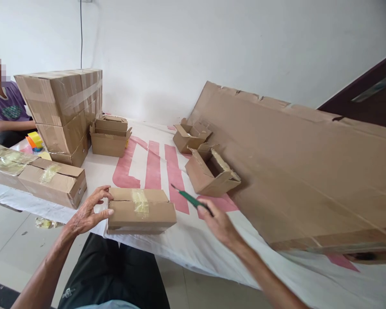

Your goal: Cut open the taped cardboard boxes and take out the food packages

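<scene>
A small cardboard box (154, 211) lies on the cloth-covered table in front of me, its top flaps joined by a strip of yellowish clear tape (140, 203). My left hand (90, 211) grips the left end of this box, thumb on the near side and fingers at the far corner. In my right hand (217, 221) is a slim knife with a green handle (193, 200). Its thin dark tip points up and left, to the right of the box and apart from it.
Open cardboard boxes stand at the back (109, 143) and right (212, 171). A large cardboard sheet (292, 171) leans at the right. Taped boxes (51, 178) line the left, beside a tall stack (67, 101). Another person (9, 107) sits behind the stack. Tape scraps (46, 222) lie on the floor.
</scene>
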`<state>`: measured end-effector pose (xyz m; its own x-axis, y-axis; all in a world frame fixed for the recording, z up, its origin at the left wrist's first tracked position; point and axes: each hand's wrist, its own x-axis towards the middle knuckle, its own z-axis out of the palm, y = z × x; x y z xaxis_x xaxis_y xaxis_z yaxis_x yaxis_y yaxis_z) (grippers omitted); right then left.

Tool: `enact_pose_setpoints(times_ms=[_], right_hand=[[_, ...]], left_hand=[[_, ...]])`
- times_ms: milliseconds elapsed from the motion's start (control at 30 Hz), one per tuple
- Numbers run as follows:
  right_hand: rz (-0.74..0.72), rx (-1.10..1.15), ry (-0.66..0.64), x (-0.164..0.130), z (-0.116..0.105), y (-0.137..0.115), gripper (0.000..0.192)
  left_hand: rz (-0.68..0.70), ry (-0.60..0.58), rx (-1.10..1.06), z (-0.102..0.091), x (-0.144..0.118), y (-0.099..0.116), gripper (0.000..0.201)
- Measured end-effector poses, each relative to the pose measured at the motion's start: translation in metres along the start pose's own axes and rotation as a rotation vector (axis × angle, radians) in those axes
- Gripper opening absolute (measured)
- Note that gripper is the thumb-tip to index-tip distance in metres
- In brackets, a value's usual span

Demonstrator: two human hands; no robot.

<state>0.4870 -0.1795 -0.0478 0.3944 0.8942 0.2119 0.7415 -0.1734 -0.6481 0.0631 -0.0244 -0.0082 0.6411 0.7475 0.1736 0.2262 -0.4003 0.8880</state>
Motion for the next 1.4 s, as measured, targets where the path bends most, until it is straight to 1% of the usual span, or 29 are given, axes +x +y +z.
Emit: enact_pose_setpoints(times_ms=[33, 100, 133, 200, 267, 333, 433, 500, 567, 633, 733, 833, 900, 967, 1033, 1100, 1167, 1267, 1400], right_hand=[[0.013, -0.033, 0.038, -0.012, 0.023, 0.014, 0.039], [-0.027, -0.086, 0.068, -0.035, 0.063, 0.032, 0.035], [-0.036, -0.128, 0.082, -0.043, 0.078, 0.037, 0.034], [-0.053, -0.189, 0.118, -0.052, 0.093, 0.034, 0.032], [-0.068, -0.163, 0.166, -0.05, 0.094, 0.018, 0.031], [-0.083, -0.002, 0.2, -0.042, 0.087, -0.004, 0.029], [-0.078, 0.408, 0.057, -0.032, 0.079, -0.038, 0.033], [-0.091, 0.576, 0.043, -0.032, 0.081, -0.057, 0.033], [-0.099, 0.659, 0.104, -0.037, 0.088, -0.073, 0.033], [-0.127, 0.69, 0.205, -0.045, 0.098, -0.086, 0.039], [-0.21, 0.655, 0.371, -0.054, 0.111, -0.102, 0.053], [-0.278, 0.596, 0.475, -0.056, 0.117, -0.116, 0.069], [-0.307, 0.584, 0.504, -0.056, 0.118, -0.122, 0.075], [-0.342, 0.59, 0.527, -0.055, 0.118, -0.124, 0.076], [-0.383, 0.599, 0.55, -0.054, 0.117, -0.121, 0.074], [-0.403, 0.608, 0.567, -0.053, 0.118, -0.115, 0.072], [-0.402, 0.617, 0.556, -0.052, 0.118, -0.107, 0.069], [-0.386, 0.616, 0.508, -0.053, 0.119, -0.097, 0.067], [-0.347, 0.589, 0.432, -0.054, 0.118, -0.094, 0.064]], left_hand=[[0.001, 0.009, 0.012, 0.0, 0.001, 0.001, 0.035], [-0.002, 0.016, 0.041, 0.001, 0.002, 0.002, 0.035], [-0.008, 0.015, 0.055, 0.001, 0.003, 0.002, 0.036], [-0.025, 0.016, 0.075, 0.001, 0.006, 0.001, 0.04], [-0.041, 0.039, 0.067, -0.001, 0.01, -0.001, 0.044], [-0.056, 0.074, 0.03, -0.003, 0.015, -0.005, 0.049], [-0.095, 0.118, -0.042, -0.006, 0.022, -0.008, 0.056], [-0.137, 0.144, -0.079, -0.008, 0.024, -0.007, 0.058], [-0.176, 0.191, -0.109, -0.009, 0.024, -0.005, 0.055], [-0.201, 0.264, -0.121, -0.012, 0.023, -0.005, 0.048], [-0.234, 0.395, -0.069, -0.018, 0.022, -0.008, 0.031], [-0.269, 0.448, 0.049, -0.027, 0.023, -0.01, 0.024], [-0.272, 0.451, 0.089, -0.03, 0.025, -0.007, 0.024], [-0.278, 0.453, 0.064, -0.031, 0.027, -0.002, 0.027], [-0.289, 0.456, -0.005, -0.028, 0.029, 0.004, 0.037], [-0.298, 0.435, -0.079, -0.026, 0.033, 0.01, 0.053], [-0.295, 0.385, -0.123, -0.024, 0.036, 0.014, 0.063], [-0.266, 0.322, -0.076, -0.024, 0.041, 0.016, 0.065], [-0.229, 0.321, 0.046, -0.025, 0.047, 0.013, 0.063]])
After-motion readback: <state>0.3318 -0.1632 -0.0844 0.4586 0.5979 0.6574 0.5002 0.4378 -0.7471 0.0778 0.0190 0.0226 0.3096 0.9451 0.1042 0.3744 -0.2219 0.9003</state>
